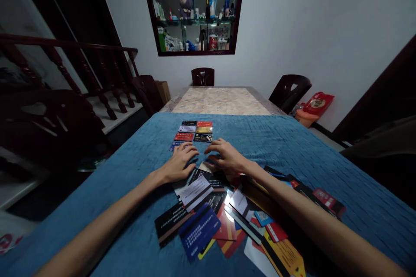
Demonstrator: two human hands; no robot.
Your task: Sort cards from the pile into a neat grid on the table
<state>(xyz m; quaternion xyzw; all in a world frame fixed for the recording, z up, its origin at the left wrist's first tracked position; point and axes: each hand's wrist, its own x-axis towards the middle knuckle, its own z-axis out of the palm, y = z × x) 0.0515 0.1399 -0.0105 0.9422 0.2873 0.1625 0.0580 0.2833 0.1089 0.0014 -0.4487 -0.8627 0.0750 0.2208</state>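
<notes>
My left hand (180,161) rests with spread fingers at the near end of two columns of plastic cards, its fingertips by a blue card (173,145) that it partly covers. Across a small gap, my right hand (226,155) has its fingers apart and slightly bent, just below a black card (203,138). I see nothing held in either hand. Red (183,136), gold (204,130) and silver (187,128) cards lie in the columns. Below my hands spreads a loose, overlapping pile with a white card (196,192), a dark blue card (199,230) and a yellow card (286,253).
A blue cloth (139,156) covers the near part of the table, with a patterned top (221,100) beyond. Chairs (290,93) stand around it. A wall cabinet (195,21) and a wooden railing (65,43) are behind. A red bag (318,103) sits at the right.
</notes>
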